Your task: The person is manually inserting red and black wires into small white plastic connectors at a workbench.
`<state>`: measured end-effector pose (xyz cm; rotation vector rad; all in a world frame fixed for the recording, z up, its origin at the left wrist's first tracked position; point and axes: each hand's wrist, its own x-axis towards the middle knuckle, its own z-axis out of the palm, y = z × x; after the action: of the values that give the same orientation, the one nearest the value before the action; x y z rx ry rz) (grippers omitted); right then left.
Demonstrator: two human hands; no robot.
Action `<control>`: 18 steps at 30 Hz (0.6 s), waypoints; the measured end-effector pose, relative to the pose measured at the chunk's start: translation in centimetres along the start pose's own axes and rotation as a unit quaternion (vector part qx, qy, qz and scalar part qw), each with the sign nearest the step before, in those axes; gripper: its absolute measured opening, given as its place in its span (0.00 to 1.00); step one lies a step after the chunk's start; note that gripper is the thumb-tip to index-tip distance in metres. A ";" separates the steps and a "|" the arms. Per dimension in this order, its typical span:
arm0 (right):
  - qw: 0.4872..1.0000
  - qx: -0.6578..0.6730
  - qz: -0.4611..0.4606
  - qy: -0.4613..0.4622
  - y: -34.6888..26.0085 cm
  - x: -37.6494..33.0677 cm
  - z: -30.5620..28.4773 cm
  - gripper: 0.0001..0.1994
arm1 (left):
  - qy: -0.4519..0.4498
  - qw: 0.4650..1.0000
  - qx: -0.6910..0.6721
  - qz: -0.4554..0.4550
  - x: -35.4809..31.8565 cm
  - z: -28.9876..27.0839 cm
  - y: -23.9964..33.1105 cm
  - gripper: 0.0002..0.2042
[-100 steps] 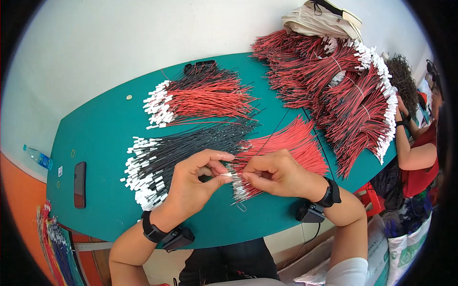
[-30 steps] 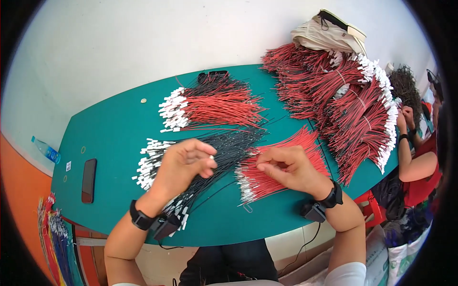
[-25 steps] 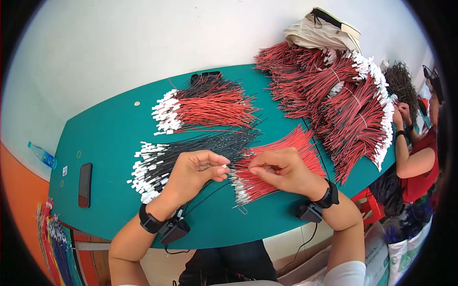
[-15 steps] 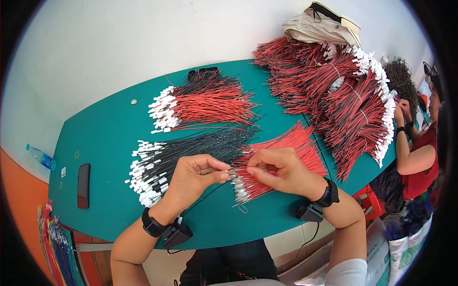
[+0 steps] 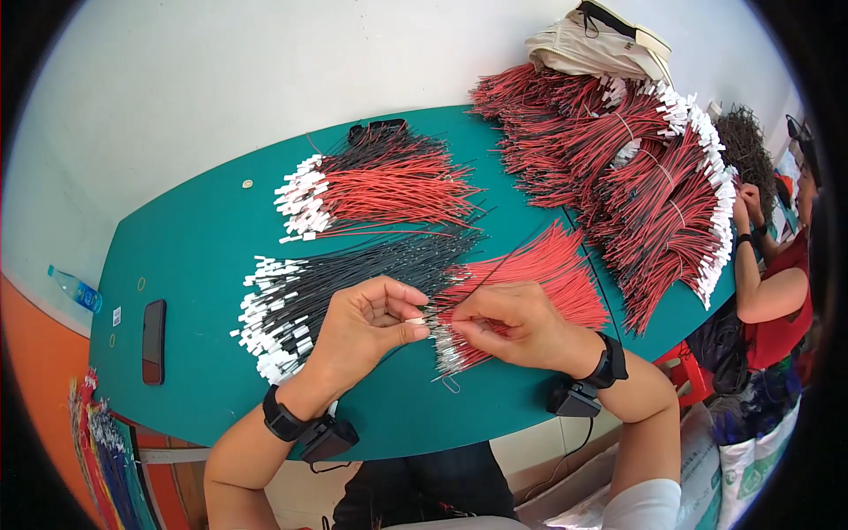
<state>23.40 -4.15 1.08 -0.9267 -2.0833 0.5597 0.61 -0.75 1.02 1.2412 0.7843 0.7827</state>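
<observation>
My left hand (image 5: 375, 318) pinches a small white connector (image 5: 415, 321) between thumb and fingertips. Just to its right, my right hand (image 5: 508, 322) is closed in a pinch on a thin black wire (image 5: 505, 256), whose free length slants up and away to the right. The fingertips of both hands nearly meet, and the exact joint between them is too small to make out. Under and beyond my right hand lies a fan of red wires (image 5: 565, 274) with pale metallic ends. Black wires (image 5: 353, 274) with white connectors (image 5: 274, 322) spread beside my left hand.
Farther back on the green table (image 5: 203, 283) lies a red-and-black wire bundle (image 5: 397, 194). Large tied bundles (image 5: 618, 177) fill the back right, with a beige bag (image 5: 601, 49) behind them. A phone (image 5: 154, 343) and bottle (image 5: 75, 289) are left. Another person (image 5: 777, 287) sits right.
The black wire now stretches up and right from my right hand across the red wires. A white connector has come into view at my left fingertips. Both hands stay nearly in place.
</observation>
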 end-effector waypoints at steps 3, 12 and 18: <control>1.000 -0.006 -0.017 0.012 -0.1 0.0 0.1 0.06 | -0.002 1.000 0.004 -0.007 0.0 -0.1 0.0 0.15; 0.998 -0.041 -0.047 0.033 -0.2 0.1 0.2 0.06 | -0.006 1.000 0.007 -0.012 0.0 -0.3 -0.1 0.17; 0.996 -0.047 -0.061 0.036 -0.1 0.1 0.3 0.07 | -0.011 1.000 0.012 -0.012 0.0 -0.3 -0.1 0.17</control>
<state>23.04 -4.16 1.06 -0.8536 -2.0995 0.3626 0.40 -0.63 0.91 1.2578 0.7922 0.7409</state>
